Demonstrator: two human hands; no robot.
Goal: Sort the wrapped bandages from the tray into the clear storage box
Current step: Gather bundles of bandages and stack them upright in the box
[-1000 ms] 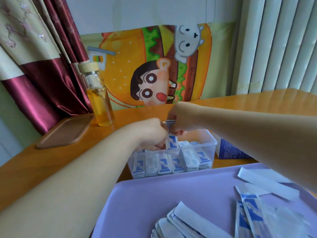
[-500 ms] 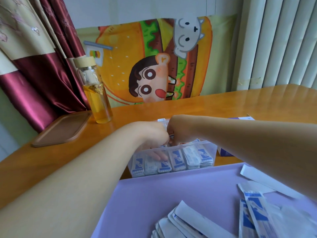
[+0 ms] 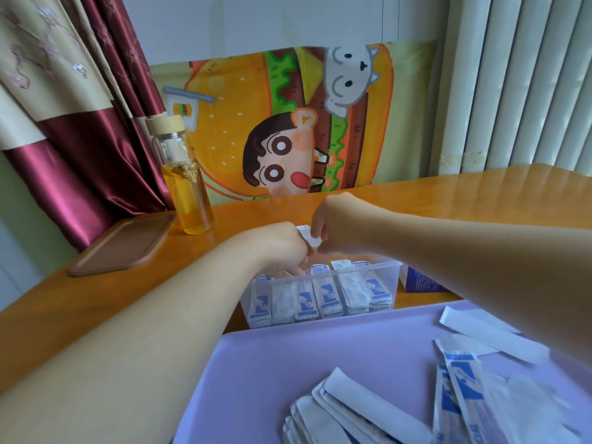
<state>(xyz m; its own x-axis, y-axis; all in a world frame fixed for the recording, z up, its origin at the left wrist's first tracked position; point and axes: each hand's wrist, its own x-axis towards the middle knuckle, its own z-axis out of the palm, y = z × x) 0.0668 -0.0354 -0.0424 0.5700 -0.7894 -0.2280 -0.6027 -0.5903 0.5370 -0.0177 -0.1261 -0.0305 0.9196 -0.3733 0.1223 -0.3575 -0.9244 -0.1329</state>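
An orange-brown wooden table (image 3: 480, 200) holds a tall glass bottle of amber liquid with a beige cap (image 3: 185, 181). Just beside it, at the left, lies a flat brown rounded tray (image 3: 125, 245). Behind them hang a maroon and cream curtain (image 3: 80, 155), a cartoon burger-print cloth (image 3: 288, 123) and white vertical blinds (image 3: 519, 84). A blue and white carton (image 3: 419, 280) stands to the right of the clear plastic storage box (image 3: 381, 266), and the right forearm partly covers it. The lavender plastic tray (image 3: 320, 357) sits nearest the camera, its far edge just in front of the box.

Loose blue and white wrapped bandages (image 3: 464, 389) lie flat on the tray, their long axes running roughly away from the camera and fanned at slight angles. Inside the box a row of wrapped bandages (image 3: 326, 293) stands on end, long axes upright, printed faces towards the front wall.

Both forearms reach forward across the tray and meet above the box's far side. The right hand (image 3: 333, 222) is curled, knuckles up, pinching a small white wrapped bandage (image 3: 310, 237) above the box. How that bandage is turned cannot be made out. The left hand (image 3: 278, 248) is bent downward with curled fingers dipping among the tops of the standing row. Whether it grips anything cannot be told.
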